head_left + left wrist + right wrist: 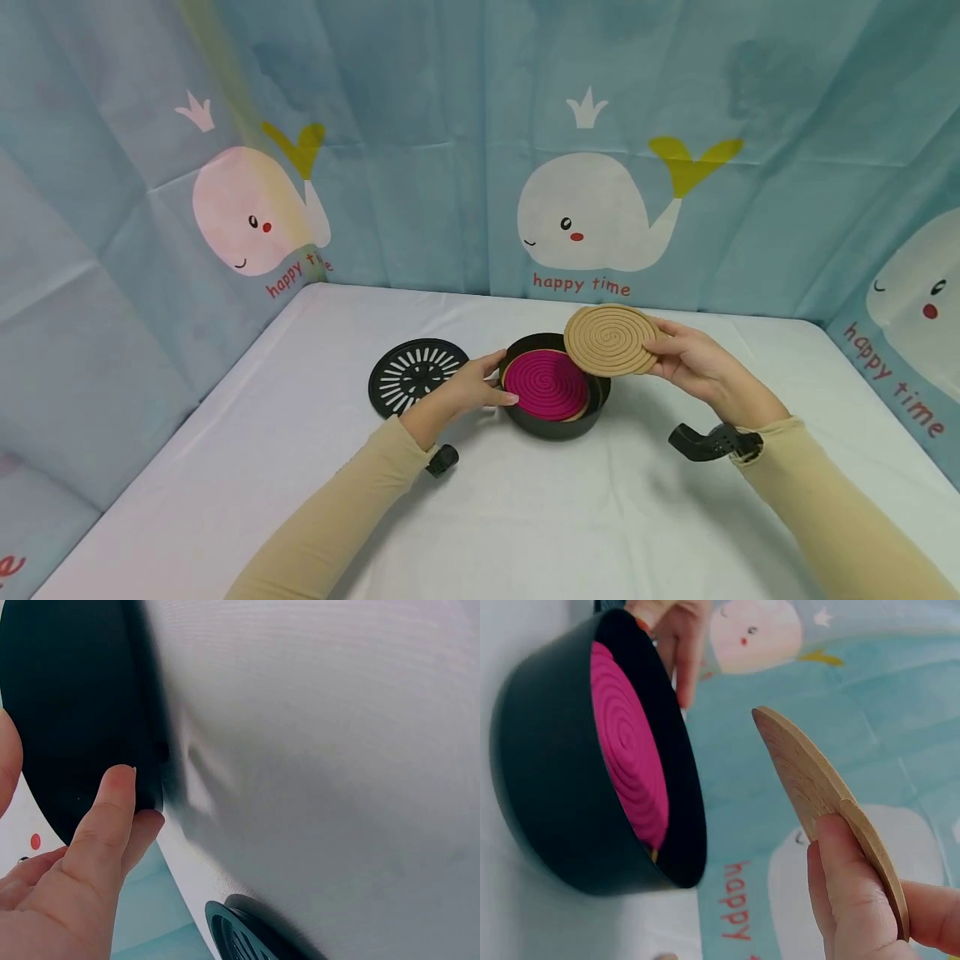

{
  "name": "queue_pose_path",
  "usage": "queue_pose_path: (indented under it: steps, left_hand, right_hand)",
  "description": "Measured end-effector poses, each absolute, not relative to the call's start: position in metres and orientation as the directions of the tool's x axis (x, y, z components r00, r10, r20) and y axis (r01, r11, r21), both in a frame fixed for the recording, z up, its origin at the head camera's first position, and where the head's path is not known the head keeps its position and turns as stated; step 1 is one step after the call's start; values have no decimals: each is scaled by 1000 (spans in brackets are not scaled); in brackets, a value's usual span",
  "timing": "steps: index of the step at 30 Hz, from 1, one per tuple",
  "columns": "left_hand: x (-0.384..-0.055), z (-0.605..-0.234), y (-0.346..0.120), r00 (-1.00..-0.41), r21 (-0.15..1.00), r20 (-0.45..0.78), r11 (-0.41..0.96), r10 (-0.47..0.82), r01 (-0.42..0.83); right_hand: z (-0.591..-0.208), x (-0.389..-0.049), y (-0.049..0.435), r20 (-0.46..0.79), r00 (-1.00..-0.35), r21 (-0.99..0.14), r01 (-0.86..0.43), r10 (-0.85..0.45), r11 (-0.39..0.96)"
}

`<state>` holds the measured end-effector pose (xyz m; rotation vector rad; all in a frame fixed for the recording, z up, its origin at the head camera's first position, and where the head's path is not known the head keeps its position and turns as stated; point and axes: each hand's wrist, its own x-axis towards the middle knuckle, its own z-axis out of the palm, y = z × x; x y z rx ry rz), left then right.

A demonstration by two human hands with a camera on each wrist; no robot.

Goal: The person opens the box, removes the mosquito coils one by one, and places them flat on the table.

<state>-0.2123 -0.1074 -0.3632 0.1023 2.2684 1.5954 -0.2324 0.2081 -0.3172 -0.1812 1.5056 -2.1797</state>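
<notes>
A round black tin point(555, 429) stands on the table with a magenta mosquito coil point(545, 385) inside it. The edge of a tan coil shows beneath the magenta one. My left hand point(467, 387) holds the tin at its left rim and side, fingers on the far part and thumb nearer me. In the left wrist view those fingers lie along the dark tin wall point(75, 712). Above the tin's right rim, my right hand point(693, 367) pinches a flat tan mosquito coil point(606, 337) by its right edge, thumb on one face and fingers on the other.
A black slotted lid point(380, 396) lies left of the tin, partly behind the left hand. White cloth point(525, 517) covers the table. A blue curtain point(420, 208) printed with whales hangs along the back and sides. Black straps point(720, 442) circle both wrists.
</notes>
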Motion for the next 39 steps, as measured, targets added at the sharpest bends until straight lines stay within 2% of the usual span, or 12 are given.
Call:
queue_pose_path:
  steps: [14,39]
  left_hand:
    - [-213,-363,-107,-929,918,-254,370,267,-145]
    - [-212,-362,-108,-930,922,-253,357,266,-149]
  right_hand:
    - [-310,-239,256,-172,-901,-824,353,-399,-444]
    - [-326,-255,298,-219,-929,-729,360,-300,-582]
